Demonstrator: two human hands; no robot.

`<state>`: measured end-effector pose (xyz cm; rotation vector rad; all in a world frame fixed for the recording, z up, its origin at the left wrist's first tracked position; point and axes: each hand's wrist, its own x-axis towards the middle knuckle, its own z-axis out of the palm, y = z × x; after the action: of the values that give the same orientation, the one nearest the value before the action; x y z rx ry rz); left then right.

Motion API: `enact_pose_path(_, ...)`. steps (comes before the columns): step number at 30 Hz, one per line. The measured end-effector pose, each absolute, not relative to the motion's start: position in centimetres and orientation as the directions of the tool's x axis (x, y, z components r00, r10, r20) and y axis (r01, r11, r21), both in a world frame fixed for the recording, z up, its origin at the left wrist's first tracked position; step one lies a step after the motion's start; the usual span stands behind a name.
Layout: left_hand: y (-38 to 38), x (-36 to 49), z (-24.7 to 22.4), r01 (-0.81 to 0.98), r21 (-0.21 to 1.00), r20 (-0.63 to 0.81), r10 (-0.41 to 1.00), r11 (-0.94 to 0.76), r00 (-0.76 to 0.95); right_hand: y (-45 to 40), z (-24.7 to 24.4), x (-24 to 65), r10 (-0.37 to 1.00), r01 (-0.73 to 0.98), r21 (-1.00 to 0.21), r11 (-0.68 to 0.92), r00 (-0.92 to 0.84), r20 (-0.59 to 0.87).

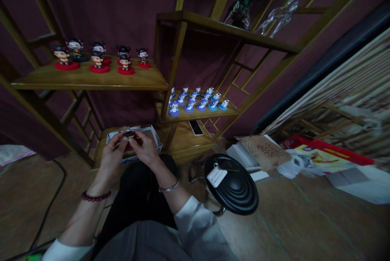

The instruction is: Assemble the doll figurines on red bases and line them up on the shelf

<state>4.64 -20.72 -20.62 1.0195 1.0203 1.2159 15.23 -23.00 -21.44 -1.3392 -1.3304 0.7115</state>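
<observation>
Between the fingertips of my left hand and my right hand is a small figurine with a dark top, and both hands are closed on it. Its lower part is hidden by my fingers and thumbs. Below and behind my hands, a white open box stands on the lowest shelf. Up on the left shelf are several black-haired figurines, most on red bases. On the middle shelf to the right, several small figurines stand on blue and purple bases.
A phone lies on the low shelf. A round black stool with a white tag stands to my right. Boxes and a plastic bag are on the floor farther right. Sculptures stand on the top shelf.
</observation>
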Motion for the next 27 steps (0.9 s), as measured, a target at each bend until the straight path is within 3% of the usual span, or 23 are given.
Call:
enact_pose_path(21, -21.2, 3.5, -20.6, 0.029, 0.999, -0.021, 0.995, 0.019, 0.102, -23.3, -19.5, 14.9, 0.948, 0.326, -0.923, 0.202, 0.170, 0.268)
enact_pose_path(27, -21.0, 2.8, -20.2, 0.022, 0.996, 0.080, 0.989, -0.084, 0.121, -23.4, -19.1, 14.8, 0.941, 0.353, -0.904, 0.242, 0.143, 0.307)
